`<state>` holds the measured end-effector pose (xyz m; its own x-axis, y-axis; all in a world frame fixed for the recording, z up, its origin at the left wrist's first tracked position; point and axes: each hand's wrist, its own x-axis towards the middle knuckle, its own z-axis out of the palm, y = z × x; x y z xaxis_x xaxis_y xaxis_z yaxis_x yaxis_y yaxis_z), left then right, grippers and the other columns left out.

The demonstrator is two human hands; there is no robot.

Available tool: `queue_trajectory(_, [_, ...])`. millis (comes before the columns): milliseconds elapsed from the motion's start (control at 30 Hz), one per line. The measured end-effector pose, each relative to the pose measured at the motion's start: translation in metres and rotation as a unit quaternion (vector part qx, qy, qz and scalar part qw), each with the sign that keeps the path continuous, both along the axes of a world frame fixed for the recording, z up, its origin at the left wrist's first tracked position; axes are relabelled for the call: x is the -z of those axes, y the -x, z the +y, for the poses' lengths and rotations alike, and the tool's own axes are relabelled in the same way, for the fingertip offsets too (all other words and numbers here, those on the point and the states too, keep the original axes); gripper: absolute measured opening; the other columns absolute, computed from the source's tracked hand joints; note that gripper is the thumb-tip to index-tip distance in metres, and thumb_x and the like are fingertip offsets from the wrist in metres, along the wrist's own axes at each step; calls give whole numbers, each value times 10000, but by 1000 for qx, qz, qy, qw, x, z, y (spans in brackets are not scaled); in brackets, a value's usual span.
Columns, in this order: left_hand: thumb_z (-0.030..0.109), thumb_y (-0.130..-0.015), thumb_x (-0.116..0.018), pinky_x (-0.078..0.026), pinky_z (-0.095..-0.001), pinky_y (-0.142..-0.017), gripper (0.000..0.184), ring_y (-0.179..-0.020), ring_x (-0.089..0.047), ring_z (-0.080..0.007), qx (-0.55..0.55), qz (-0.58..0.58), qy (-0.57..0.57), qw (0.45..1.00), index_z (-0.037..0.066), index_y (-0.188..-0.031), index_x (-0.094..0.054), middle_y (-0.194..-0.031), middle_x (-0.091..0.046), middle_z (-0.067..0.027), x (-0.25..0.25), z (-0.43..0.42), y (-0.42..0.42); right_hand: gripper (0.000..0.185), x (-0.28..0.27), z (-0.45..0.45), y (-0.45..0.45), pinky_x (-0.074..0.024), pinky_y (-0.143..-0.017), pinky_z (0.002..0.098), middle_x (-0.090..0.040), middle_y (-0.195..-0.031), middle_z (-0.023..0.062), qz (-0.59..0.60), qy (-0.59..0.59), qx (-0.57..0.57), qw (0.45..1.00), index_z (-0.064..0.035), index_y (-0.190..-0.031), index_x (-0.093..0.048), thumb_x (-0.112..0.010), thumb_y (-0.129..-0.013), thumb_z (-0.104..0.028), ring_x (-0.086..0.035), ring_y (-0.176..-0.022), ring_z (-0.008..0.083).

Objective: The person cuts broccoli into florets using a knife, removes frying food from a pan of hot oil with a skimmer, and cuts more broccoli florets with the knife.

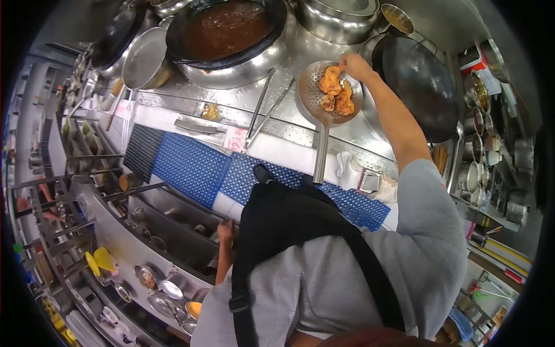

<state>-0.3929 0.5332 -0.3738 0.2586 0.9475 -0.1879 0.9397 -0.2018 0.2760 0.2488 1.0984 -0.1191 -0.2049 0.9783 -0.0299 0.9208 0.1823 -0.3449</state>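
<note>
My right hand (355, 67) pinches the upper end of a browned piece of chicken (331, 80). More chicken (345, 99) lies below it in a round perforated steel ladle (311, 99). The ladle rests on the steel stove top, its long handle (321, 155) pointing toward my body. On the other side, my left hand (226, 230) is low at the edge of a steel counter (196, 263); its fingers are too small to read. Steel tongs (267, 110) lie spread on the stove, left of the ladle.
A large pot of reddish-brown liquid (228, 29) stands at the back. A dark wok (416, 87) is right of the ladle, close to my right forearm. A knife (195, 126) lies near the front edge. Blue mats (191, 165) cover the floor. Bowls and pots (471, 176) line the right shelf.
</note>
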Motion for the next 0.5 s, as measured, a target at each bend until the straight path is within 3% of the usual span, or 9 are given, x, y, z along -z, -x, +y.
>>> queue_trajectory(33, [266,-880,-647,-513,-515,-657,216,-722,-671,-375,-102,29,109,988,54,-854,-683,-738,-677,-123,14,-35,2,176,4,3,-5,-560,-799,407,-753,-908,130,16,-6,-17,1000,-45,-953,-712,-754,-785,-76,-724,-861,309])
queue_trajectory(67, [266,-887,-649,-514,-499,-649,218,-717,-670,-359,-256,-40,226,939,51,-880,-679,-742,-676,-117,4,-54,2,186,4,6,-7,-559,-803,412,-750,-926,137,14,19,-16,1000,-49,-947,-719,-765,-771,-90,-723,-878,310])
queue_trajectory(133, [267,-901,-651,-517,-467,-634,226,-709,-668,-327,-380,-130,294,867,44,-932,-673,-748,-672,-107,-12,-68,4,208,4,12,-8,-557,-812,423,-745,-962,151,14,65,-14,998,-57,-935,-734,-788,-743,-117,-721,-911,313])
queue_trajectory(167, [267,-909,-653,-519,-451,-627,233,-704,-667,-312,-405,-156,307,847,40,-958,-669,-752,-670,-102,-18,-71,6,235,2,12,-5,-558,-784,411,-741,-889,146,46,40,-14,998,-39,-888,-730,-828,-683,-97,-723,-853,295])
queue_trajectory(267, [268,-930,-656,-523,-404,-604,261,-691,-664,-265,-446,-234,322,802,30,-1036,-659,-762,-664,-87,-27,-52,9,269,-34,7,18,-556,-765,399,-737,-850,141,19,95,-19,995,-20,-891,-721,-843,-660,-88,-724,-822,285])
queue_trajectory(367, [270,-952,-660,-527,-356,-581,298,-678,-661,-217,-498,-341,310,734,20,-1114,-649,-772,-659,-71,-38,3,7,225,-71,1,54,-555,-753,402,-737,-860,146,13,94,-93,991,-13,-881,-715,-802,-680,-65,-722,-816,299])
queue_trajectory(500, [271,-981,-665,-533,-292,-551,357,-660,-656,-155,-533,-452,273,661,6,-1218,-636,-785,-651,-50,-51,99,-6,173,-155,8,114,-549,-764,416,-728,-892,173,-44,-22,-142,989,-17,-898,-711,-703,-727,-40,-707,-848,342])
